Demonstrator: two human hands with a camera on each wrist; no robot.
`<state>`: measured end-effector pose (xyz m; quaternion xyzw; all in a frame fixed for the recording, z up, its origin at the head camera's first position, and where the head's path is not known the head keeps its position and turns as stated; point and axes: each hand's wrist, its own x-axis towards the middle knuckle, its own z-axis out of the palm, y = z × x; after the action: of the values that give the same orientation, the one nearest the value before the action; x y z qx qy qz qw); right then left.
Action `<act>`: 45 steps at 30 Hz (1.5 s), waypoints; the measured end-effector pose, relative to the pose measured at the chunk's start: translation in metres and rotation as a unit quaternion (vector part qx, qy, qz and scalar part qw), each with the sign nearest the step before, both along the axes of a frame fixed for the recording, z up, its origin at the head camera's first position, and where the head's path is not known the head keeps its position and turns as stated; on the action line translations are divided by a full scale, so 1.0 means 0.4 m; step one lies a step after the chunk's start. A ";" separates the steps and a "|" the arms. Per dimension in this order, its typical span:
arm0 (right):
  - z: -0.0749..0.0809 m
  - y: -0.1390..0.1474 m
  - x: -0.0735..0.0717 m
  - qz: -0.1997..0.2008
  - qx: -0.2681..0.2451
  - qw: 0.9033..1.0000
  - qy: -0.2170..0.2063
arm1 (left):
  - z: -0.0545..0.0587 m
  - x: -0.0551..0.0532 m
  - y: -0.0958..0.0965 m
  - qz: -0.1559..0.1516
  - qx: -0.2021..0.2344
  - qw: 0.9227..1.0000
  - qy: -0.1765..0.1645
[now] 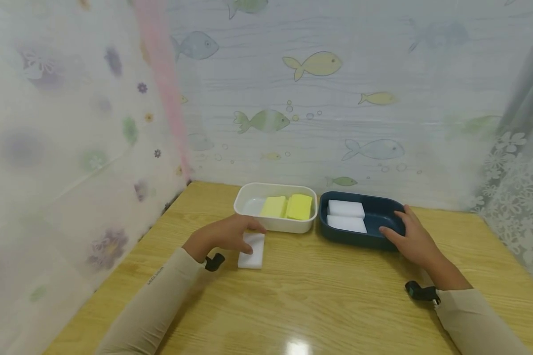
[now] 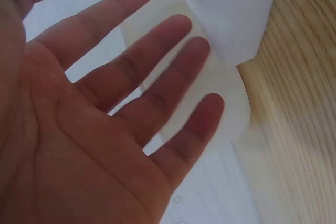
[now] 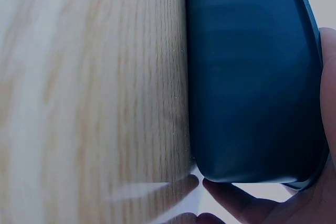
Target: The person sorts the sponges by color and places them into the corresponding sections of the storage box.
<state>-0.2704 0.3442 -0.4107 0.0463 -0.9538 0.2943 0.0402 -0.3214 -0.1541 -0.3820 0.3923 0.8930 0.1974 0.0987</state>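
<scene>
My left hand hovers over a white sponge block on the table, just in front of a white container. In the left wrist view its fingers are extended and spread, with the white block beyond the fingertips. At the right end of a dark blue container, my right hand holds the rim, thumb and fingers around that end. Two white blocks lie in the container's left part. The right wrist view shows its dark outer wall close up.
Two yellow sponge blocks lie in the right part of the white container. Both containers stand side by side near the back edge of the wooden table. Behind it hangs a fish-print curtain, with a flowered one at left.
</scene>
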 end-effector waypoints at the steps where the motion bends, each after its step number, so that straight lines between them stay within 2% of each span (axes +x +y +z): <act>1: 0.001 0.000 0.000 0.000 0.000 1.000 0.000 | 0.000 -0.001 -0.001 0.002 -0.004 1.000 0.001; 10: -0.003 0.006 -0.002 0.002 0.004 1.000 0.001 | -0.001 -0.006 -0.005 0.030 -0.017 0.999 -0.016; 19: -0.007 0.006 -0.007 0.001 0.006 1.000 -0.004 | -0.011 -0.007 0.000 0.048 -0.006 0.999 -0.020; 27: -0.008 0.007 -0.009 0.000 0.009 1.000 -0.007 | -0.018 -0.006 0.005 0.067 -0.019 0.997 -0.022; 32: -0.006 0.006 -0.007 0.001 0.010 1.000 -0.006 | -0.015 -0.006 0.005 0.069 -0.001 0.997 -0.029; 40: -0.010 0.008 -0.007 0.003 0.011 1.000 -0.003 | -0.011 -0.014 0.005 0.067 0.004 0.998 -0.012; 45: -0.011 0.009 -0.009 0.002 0.010 1.000 -0.005 | -0.004 -0.012 0.007 0.073 0.031 0.997 -0.007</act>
<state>-0.2742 0.3476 -0.4151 0.0473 -0.9569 0.2845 0.0346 -0.3264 -0.1512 -0.3836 0.3277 0.9119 0.2342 0.0787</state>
